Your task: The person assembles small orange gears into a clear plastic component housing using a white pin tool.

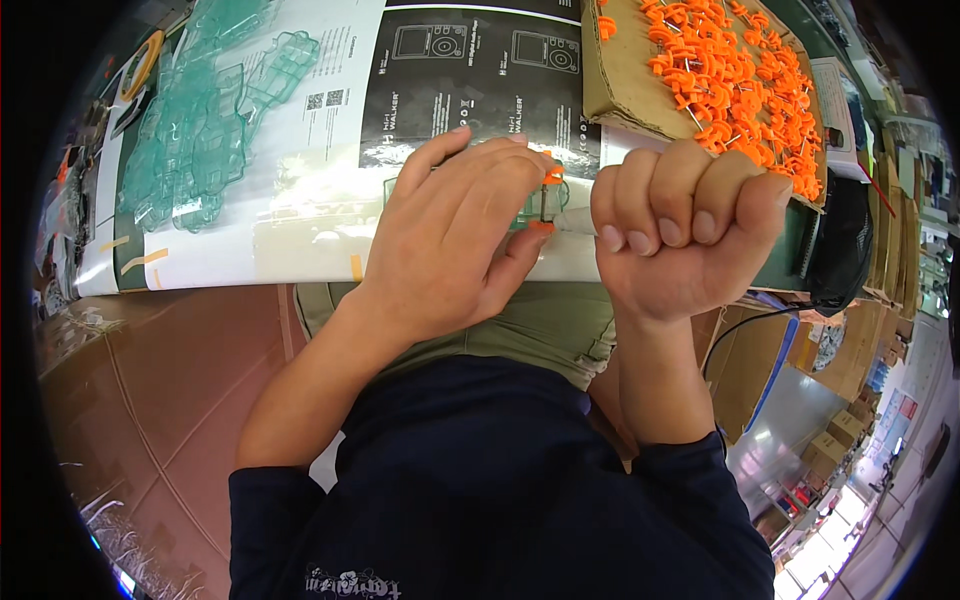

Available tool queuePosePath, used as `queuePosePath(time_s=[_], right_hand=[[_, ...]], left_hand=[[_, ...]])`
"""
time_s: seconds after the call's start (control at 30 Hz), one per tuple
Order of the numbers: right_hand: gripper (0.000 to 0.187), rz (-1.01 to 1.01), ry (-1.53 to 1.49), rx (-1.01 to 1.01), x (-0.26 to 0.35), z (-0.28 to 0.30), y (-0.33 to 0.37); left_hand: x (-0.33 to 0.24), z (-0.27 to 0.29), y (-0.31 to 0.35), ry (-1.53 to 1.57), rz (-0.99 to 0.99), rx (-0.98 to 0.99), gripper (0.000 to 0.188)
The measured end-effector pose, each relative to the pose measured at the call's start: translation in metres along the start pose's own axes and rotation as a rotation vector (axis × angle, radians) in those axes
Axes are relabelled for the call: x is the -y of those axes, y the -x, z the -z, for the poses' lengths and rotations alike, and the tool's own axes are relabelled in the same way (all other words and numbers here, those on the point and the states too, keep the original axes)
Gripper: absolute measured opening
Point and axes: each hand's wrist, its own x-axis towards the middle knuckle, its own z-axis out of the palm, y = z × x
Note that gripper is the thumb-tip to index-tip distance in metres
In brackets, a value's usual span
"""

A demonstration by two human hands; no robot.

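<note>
My left hand (455, 225) is spread low over the near edge of the table, palm down. Between its thumb and fingertips it grips a small orange plastic part with a metal pin (545, 198), orange at both ends. Partly hidden beneath that hand lies a clear teal plastic piece (528, 208). Just to the right, my right hand (690, 225) is closed in a fist, palm up. A pale tapered object (573, 221) sticks out from the fist's left side toward the orange part; the rest of it is hidden.
At the far right, a cardboard box (612, 100) holds a heap of orange parts with metal pins (735, 85). Stacked clear teal plastic pieces (200, 150) lie at the left, near orange-handled scissors (140, 75). A printed sheet (430, 85) covers the table. A black bag (842, 245) hangs at right.
</note>
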Motion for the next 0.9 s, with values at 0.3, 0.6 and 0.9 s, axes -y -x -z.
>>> queuePosePath(time_s=[0.3, 0.6, 0.9], right_hand=[[0.053, 0.013, -0.007, -0.035, 0.005, 0.005, -0.003], [0.055, 0.055, 0.000, -0.051, -0.005, 0.003, -0.011], [0.054, 0.078, 0.090, -0.007, -0.013, 0.004, -0.016]], left_hand=[[-0.001, -0.001, -0.002, -0.074, 0.020, 0.042, 0.049], [-0.006, 0.002, -0.006, -0.042, 0.111, 0.078, 0.050], [-0.007, 0.005, -0.007, -0.028, 0.160, 0.093, 0.054]])
